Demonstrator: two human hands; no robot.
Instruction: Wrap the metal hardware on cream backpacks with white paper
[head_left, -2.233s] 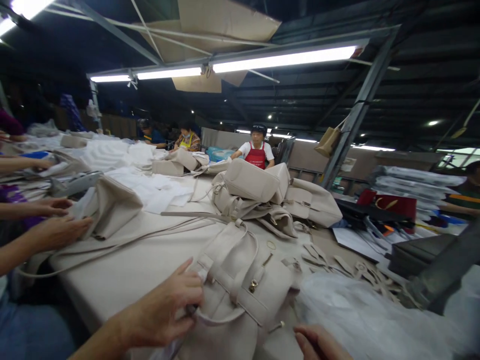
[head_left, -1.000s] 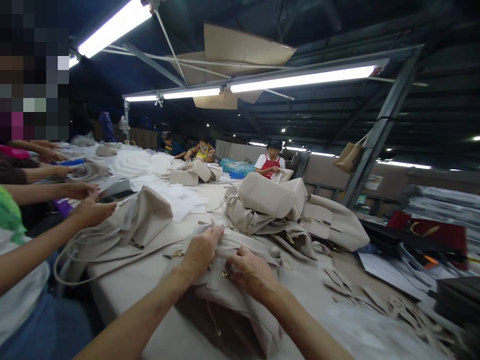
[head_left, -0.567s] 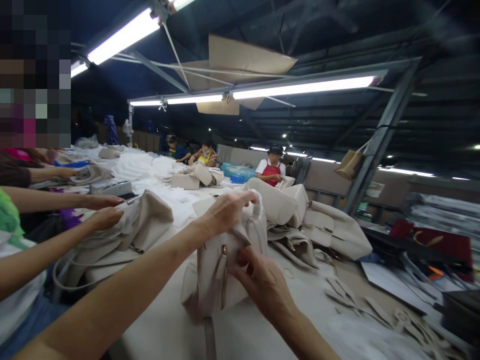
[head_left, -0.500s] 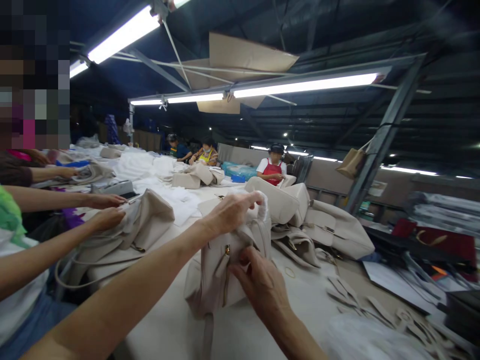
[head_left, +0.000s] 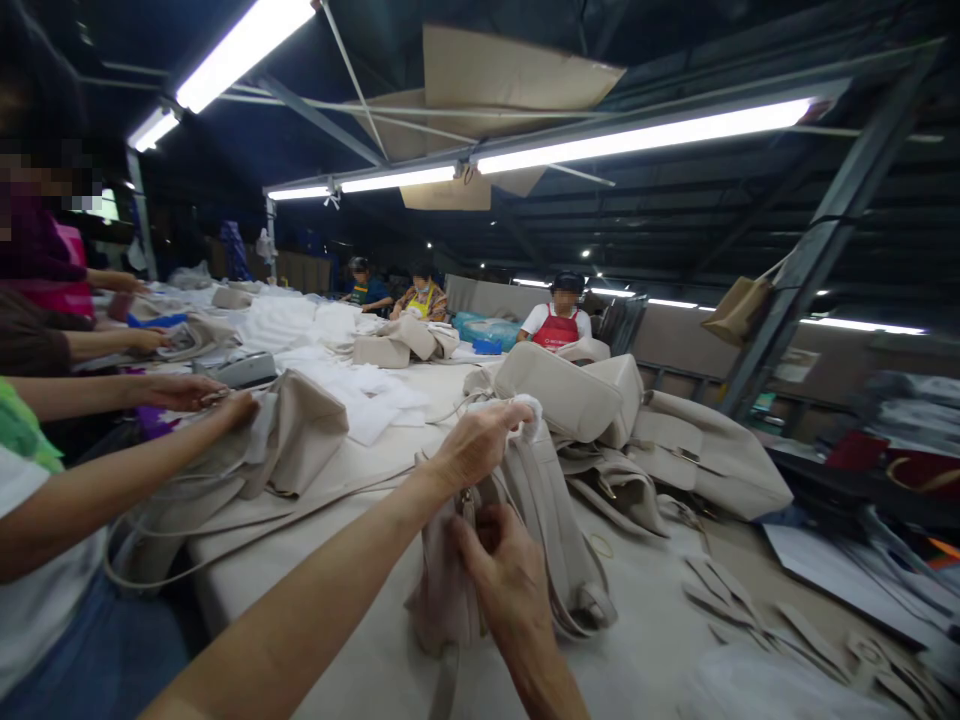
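Note:
A beige backpack (head_left: 544, 520) stands on the table before me, turned so its side with a brass zip faces me. My left hand (head_left: 480, 440) is closed round the top handle, which is wrapped in white padding (head_left: 531, 420), and keeps the bag upright. Lower down, my right hand (head_left: 506, 565) is closed on the side of the bag beside the zip. Its thumb and curled fingers press at the zip edge, close to the zip pull (head_left: 469, 503). Part of what the right fingers grip is hidden. A strap (head_left: 445, 680) hangs from the bottom of the bag.
Several beige bags (head_left: 570, 395) lie behind and to the right. Loose straps (head_left: 750, 610) and clear plastic (head_left: 757, 685) are at the right front. On the left, a co-worker's hands (head_left: 225, 400) handle another beige bag (head_left: 307, 430). White sheets (head_left: 360, 390) cover the table farther back.
The bag has turned and tilted, showing more of its strapped side on the right. My right hand has moved up slightly along the zip. My left hand keeps hold of the handle.

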